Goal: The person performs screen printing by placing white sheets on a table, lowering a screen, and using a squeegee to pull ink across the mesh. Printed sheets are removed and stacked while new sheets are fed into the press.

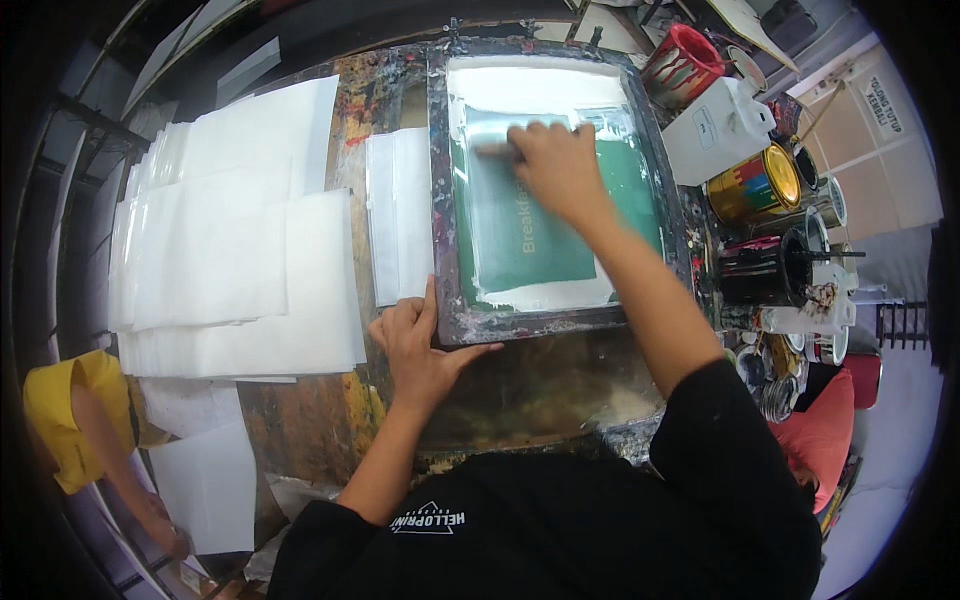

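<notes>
A printing screen [620, 222] with a dark, ink-stained frame lies on the worktable; its mesh shows a green area with lettering and white ink around it. My right hand [553, 165] is closed over the upper part of the mesh, gripping a squeegee [490, 150], mostly hidden by the hand and blurred. At the frame's near left corner rests my left hand [412, 345], open, with the index finger along the left side and the thumb along the near edge. White sheets [398, 210] show just left of the frame.
Stacks of white paper [220, 240] cover the table's left part. Paint cans [755, 188], a white jerrycan [718, 130] and a red bucket [683, 65] line the right side. Someone in a yellow sleeve [80, 415] reaches toward a sheet [207, 490]; another person in red [825, 435] is at right.
</notes>
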Demonstrator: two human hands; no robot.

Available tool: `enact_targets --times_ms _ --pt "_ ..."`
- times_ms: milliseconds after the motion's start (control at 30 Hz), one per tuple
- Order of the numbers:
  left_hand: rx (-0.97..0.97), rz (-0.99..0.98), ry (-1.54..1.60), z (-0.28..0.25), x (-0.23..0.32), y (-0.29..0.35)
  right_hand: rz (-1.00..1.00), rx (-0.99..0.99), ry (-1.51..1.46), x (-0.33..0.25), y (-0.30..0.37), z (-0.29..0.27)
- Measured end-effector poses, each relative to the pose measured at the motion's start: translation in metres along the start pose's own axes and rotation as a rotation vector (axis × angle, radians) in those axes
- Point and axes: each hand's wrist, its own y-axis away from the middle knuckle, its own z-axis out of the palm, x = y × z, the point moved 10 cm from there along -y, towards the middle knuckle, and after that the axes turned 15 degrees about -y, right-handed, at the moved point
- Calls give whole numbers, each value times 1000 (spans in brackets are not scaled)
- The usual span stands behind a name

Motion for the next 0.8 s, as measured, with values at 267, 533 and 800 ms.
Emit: enact_targets --times_ms 267,533,800 --pt "52 45 69 -11 5 -3 13 -135 -5 50 -98 3" --pt "16 34 109 -6 1 2 -62 -81 -33 -16 37 -19" --pt "91 -200 898 -34 21 -22 -123 91 -55 -110 119 -132"
